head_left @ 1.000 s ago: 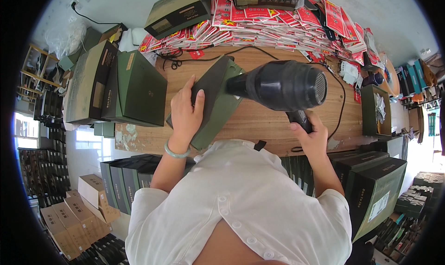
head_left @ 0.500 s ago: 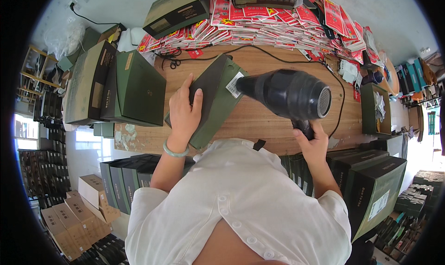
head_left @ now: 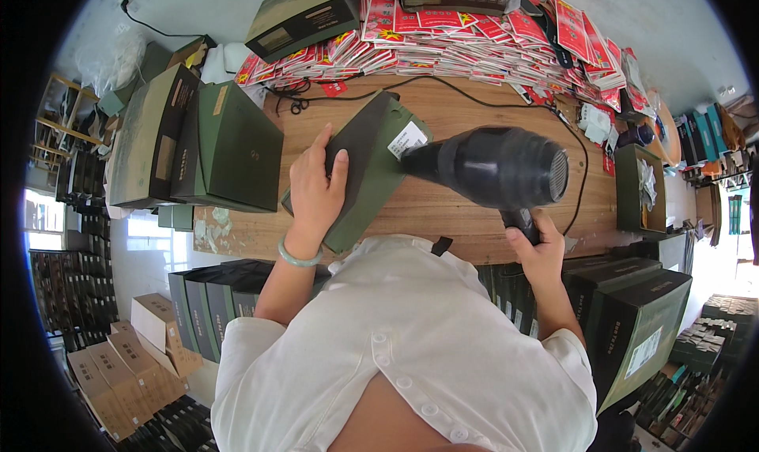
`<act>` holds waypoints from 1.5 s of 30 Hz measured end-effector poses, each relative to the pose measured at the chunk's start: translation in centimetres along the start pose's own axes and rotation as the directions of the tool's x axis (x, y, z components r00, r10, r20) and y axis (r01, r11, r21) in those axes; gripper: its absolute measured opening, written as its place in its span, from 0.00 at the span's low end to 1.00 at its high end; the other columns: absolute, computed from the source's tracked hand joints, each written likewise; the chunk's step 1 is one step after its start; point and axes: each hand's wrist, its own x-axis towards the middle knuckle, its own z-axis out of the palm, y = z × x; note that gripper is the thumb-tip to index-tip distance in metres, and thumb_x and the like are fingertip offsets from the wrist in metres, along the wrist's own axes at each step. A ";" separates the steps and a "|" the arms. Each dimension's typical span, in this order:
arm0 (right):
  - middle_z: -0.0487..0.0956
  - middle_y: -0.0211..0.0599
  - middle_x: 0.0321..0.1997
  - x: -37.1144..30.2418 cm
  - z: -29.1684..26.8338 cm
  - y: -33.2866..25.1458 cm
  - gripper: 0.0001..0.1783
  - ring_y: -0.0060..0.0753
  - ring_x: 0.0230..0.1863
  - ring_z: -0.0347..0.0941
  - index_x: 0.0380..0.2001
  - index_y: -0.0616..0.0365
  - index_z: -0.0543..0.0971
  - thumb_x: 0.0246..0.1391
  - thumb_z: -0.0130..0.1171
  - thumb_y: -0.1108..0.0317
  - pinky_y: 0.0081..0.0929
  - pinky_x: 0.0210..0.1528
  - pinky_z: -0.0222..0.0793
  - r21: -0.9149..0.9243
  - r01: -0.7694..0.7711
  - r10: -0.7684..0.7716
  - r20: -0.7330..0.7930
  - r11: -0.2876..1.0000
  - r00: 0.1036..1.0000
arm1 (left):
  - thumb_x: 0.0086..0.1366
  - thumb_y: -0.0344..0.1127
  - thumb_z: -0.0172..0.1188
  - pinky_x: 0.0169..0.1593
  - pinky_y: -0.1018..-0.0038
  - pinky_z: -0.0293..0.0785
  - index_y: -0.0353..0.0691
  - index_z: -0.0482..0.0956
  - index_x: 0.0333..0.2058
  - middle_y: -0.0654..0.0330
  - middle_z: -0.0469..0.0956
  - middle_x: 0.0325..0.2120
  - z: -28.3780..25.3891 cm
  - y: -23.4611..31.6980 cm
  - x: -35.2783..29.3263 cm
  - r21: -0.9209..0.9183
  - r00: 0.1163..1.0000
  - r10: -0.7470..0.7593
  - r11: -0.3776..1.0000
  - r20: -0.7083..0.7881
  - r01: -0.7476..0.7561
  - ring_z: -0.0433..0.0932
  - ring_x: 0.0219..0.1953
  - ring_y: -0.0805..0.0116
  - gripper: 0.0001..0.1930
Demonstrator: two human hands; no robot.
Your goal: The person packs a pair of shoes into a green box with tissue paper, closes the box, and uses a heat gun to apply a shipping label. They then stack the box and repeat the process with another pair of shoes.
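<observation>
My right hand [head_left: 538, 244] is wrapped round the handle of a black hair dryer [head_left: 494, 165]. The dryer's nozzle points left, close up against a white label [head_left: 407, 140] on the green side of a dark-green shoebox [head_left: 370, 175]. That box stands tilted on the wooden table [head_left: 466, 235] right in front of me. My left hand [head_left: 316, 187] grips it, with fingers and thumb spread over its black face; a pale green bangle [head_left: 300, 257] circles that wrist. Whether nozzle and label touch, I cannot tell.
Several green-and-black shoeboxes [head_left: 249, 152] stand at the table's left end. A heap of red printed packets [head_left: 451, 45] lines the back, with another shoebox [head_left: 304, 17] on it. A black cord [head_left: 443, 80] crosses the tabletop. An open green box [head_left: 642, 191] stands at the right.
The dryer has shifted slightly right and down, its nozzle now lower beside the label's bottom edge. My right hand has moved with it. The left hand and shoebox have barely moved.
</observation>
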 end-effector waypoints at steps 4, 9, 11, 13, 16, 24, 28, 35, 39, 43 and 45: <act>0.80 0.37 0.29 0.3 -0.1 0.3 0.25 0.22 0.29 0.71 0.45 0.62 0.79 0.46 0.74 0.61 0.22 0.37 0.70 0.006 0.043 -0.042 -0.047 0.999 0.998 | 0.69 0.40 0.54 0.47 0.60 0.68 0.36 0.71 0.58 0.49 0.79 0.37 0.2 -0.3 0.1 0.005 0.998 0.046 0.999 -0.041 -0.046 0.76 0.39 0.51 0.22; 0.79 0.36 0.27 0.2 -0.3 0.8 0.23 0.23 0.29 0.71 0.43 0.62 0.79 0.47 0.73 0.60 0.22 0.37 0.70 -0.035 0.045 -0.046 -0.033 0.998 0.998 | 0.70 0.40 0.53 0.47 0.60 0.68 0.35 0.71 0.58 0.49 0.79 0.37 0.1 -0.3 0.1 -0.030 1.000 0.003 1.000 -0.006 -0.004 0.76 0.39 0.51 0.22; 0.79 0.35 0.26 0.4 -0.2 -0.3 0.23 0.23 0.29 0.71 0.43 0.63 0.78 0.48 0.73 0.59 0.22 0.37 0.69 -0.086 0.104 -0.108 -0.048 0.991 0.993 | 0.70 0.41 0.53 0.47 0.60 0.68 0.35 0.71 0.58 0.49 0.79 0.37 0.2 -0.3 0.1 -0.021 1.000 0.010 1.000 -0.011 -0.011 0.76 0.39 0.51 0.22; 0.78 0.34 0.25 0.6 -0.2 0.7 0.23 0.22 0.29 0.70 0.42 0.63 0.78 0.48 0.73 0.59 0.22 0.36 0.69 -0.014 -0.029 0.028 -0.024 0.999 0.999 | 0.70 0.41 0.53 0.47 0.60 0.68 0.35 0.71 0.58 0.49 0.79 0.37 0.2 -0.3 0.0 -0.013 1.000 0.015 1.000 -0.014 -0.016 0.76 0.39 0.51 0.22; 0.76 0.32 0.24 1.2 0.1 0.4 0.23 0.21 0.27 0.67 0.42 0.62 0.79 0.49 0.72 0.59 0.21 0.34 0.68 -0.026 0.006 -0.008 -0.084 1.000 0.996 | 0.70 0.41 0.53 0.47 0.60 0.68 0.35 0.71 0.58 0.49 0.79 0.37 0.2 -0.4 0.0 -0.011 1.000 0.016 1.000 -0.012 -0.016 0.76 0.39 0.51 0.22; 0.73 0.28 0.24 2.5 0.1 1.0 0.21 0.17 0.27 0.64 0.42 0.63 0.79 0.51 0.71 0.58 0.18 0.32 0.64 0.030 -0.110 0.112 -0.068 0.993 0.991 | 0.70 0.41 0.52 0.48 0.59 0.68 0.35 0.71 0.58 0.47 0.79 0.38 0.3 -0.4 0.1 -0.016 0.999 0.024 1.000 -0.021 -0.024 0.76 0.40 0.50 0.22; 0.73 0.28 0.24 3.0 0.5 0.7 0.21 0.17 0.27 0.64 0.42 0.63 0.79 0.51 0.70 0.58 0.18 0.32 0.64 0.063 -0.105 0.109 -0.076 0.993 0.991 | 0.70 0.41 0.52 0.49 0.59 0.68 0.35 0.71 0.58 0.47 0.79 0.40 0.1 -0.2 0.1 -0.017 1.000 0.000 1.000 -0.003 0.000 0.76 0.41 0.50 0.22; 0.72 0.28 0.23 4.0 1.2 0.4 0.22 0.17 0.26 0.64 0.41 0.62 0.79 0.52 0.70 0.56 0.18 0.31 0.64 0.035 -0.085 0.087 -0.074 0.996 0.993 | 0.70 0.40 0.52 0.49 0.58 0.68 0.34 0.71 0.58 0.47 0.79 0.41 0.1 -0.3 0.1 -0.015 1.000 0.008 1.000 -0.013 -0.008 0.76 0.41 0.49 0.22; 0.72 0.28 0.21 4.6 1.5 0.3 0.22 0.17 0.25 0.63 0.40 0.62 0.79 0.51 0.70 0.54 0.19 0.29 0.63 0.050 -0.110 0.113 -0.057 0.993 0.992 | 0.70 0.40 0.52 0.48 0.59 0.68 0.34 0.71 0.58 0.47 0.79 0.41 0.1 -0.3 0.1 -0.008 1.000 0.021 1.000 -0.022 -0.021 0.76 0.41 0.49 0.22; 0.72 0.28 0.21 4.9 1.5 -0.3 0.22 0.17 0.25 0.63 0.39 0.62 0.79 0.51 0.71 0.54 0.19 0.28 0.63 0.048 -0.107 0.110 -0.053 0.993 0.993 | 0.70 0.40 0.53 0.47 0.59 0.68 0.34 0.71 0.57 0.47 0.79 0.40 0.0 -0.3 0.2 -0.022 1.000 0.010 1.000 -0.012 -0.010 0.76 0.40 0.50 0.22; 0.72 0.28 0.20 5.0 1.4 -0.3 0.22 0.17 0.25 0.64 0.39 0.62 0.79 0.50 0.71 0.54 0.20 0.28 0.63 0.028 -0.108 0.109 -0.050 0.994 0.993 | 0.70 0.40 0.53 0.47 0.59 0.68 0.34 0.71 0.57 0.47 0.79 0.40 0.1 -0.4 0.1 -0.020 1.000 0.007 1.000 -0.011 -0.007 0.76 0.40 0.50 0.22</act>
